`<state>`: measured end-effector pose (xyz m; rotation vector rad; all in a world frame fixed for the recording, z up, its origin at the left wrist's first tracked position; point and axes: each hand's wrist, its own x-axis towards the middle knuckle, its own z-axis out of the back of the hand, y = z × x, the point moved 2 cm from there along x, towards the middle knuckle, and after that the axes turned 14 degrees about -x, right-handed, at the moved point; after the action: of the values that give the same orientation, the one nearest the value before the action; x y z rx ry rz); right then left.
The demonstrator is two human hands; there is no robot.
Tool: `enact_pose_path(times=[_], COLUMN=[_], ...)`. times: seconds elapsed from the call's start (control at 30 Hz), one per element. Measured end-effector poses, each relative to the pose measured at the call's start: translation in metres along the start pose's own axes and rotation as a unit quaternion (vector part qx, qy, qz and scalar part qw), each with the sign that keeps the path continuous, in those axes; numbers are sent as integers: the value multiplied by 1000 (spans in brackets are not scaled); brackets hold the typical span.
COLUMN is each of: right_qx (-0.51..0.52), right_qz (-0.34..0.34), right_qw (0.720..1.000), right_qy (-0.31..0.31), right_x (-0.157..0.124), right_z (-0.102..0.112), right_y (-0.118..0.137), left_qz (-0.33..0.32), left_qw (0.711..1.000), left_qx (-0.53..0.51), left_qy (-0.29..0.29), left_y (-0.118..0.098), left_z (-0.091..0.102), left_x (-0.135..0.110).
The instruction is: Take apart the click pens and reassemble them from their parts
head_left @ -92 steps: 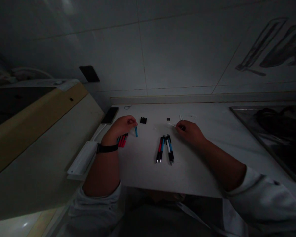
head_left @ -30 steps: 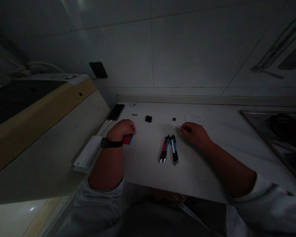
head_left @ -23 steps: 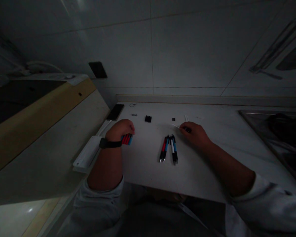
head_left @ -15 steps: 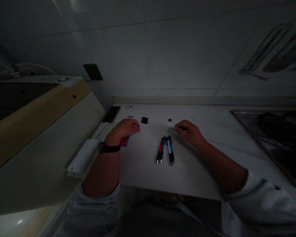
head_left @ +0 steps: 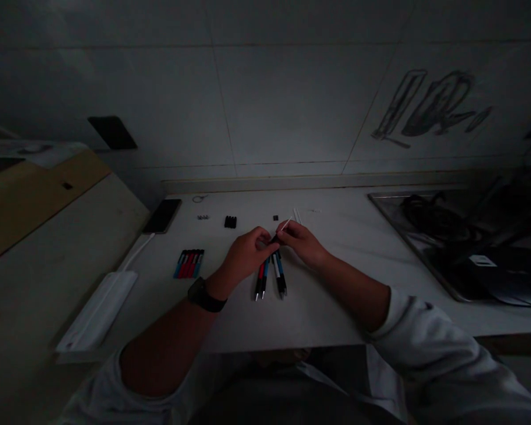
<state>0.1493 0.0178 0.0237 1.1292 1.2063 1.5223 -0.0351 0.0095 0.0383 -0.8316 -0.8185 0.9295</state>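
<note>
Our left hand (head_left: 246,255) has left the coloured barrels (head_left: 189,263) and now meets our right hand (head_left: 300,242); both pinch a thin white refill (head_left: 285,224) above the pens (head_left: 271,276).

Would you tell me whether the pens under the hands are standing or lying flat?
Lying flat. The pens lie side by side on the table, tips toward the person, just below the left hand and right hand.
</note>
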Motion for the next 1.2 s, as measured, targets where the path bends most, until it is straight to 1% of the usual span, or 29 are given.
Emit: enact_pose_path(times=[0.07, 0.17, 0.3, 0.4, 0.53, 0.73, 0.87, 1.07, 1.13, 1.2], right_qx=[14, 42, 88, 114, 136, 144, 130, 94, 86, 83], right_qz=[-4, -31, -75, -94, -100, -101, -101, -86, -78, -67], right_qw=[1000, 998, 991, 986, 982, 977, 980, 990, 991, 992], right_qy=[-7, -26, -68, -76, -85, -119, -110, -60, -60, -74], right_x=[0, 1, 2, 3, 3, 4, 3, 0, 0, 2], right_z=[-2, -1, 5, 9, 12, 18, 16, 3, 4, 10], right_y=[-2, -6, -10, -10, -9, -9, -8, -7, -6, -5], left_qz=[6, 7, 10, 11, 7, -5, -14, -13, -11, -15], left_qw=[1000, 998, 999, 999, 999, 998, 995, 984, 982, 980], left_qx=[-30, -56, -43, -39, -35, -28, -73, -165, -179, -183], left_qy=[2, -1, -22, -29, -34, -57, -73, -59, -64, -74], left_y=[5, 11, 15, 16, 16, 15, 13, 22, 25, 25], left_z=[0, 1, 4, 7, 10, 15, 13, 5, 5, 7], left_x=[2, 4, 6, 6, 7, 9, 10, 13, 13, 14])
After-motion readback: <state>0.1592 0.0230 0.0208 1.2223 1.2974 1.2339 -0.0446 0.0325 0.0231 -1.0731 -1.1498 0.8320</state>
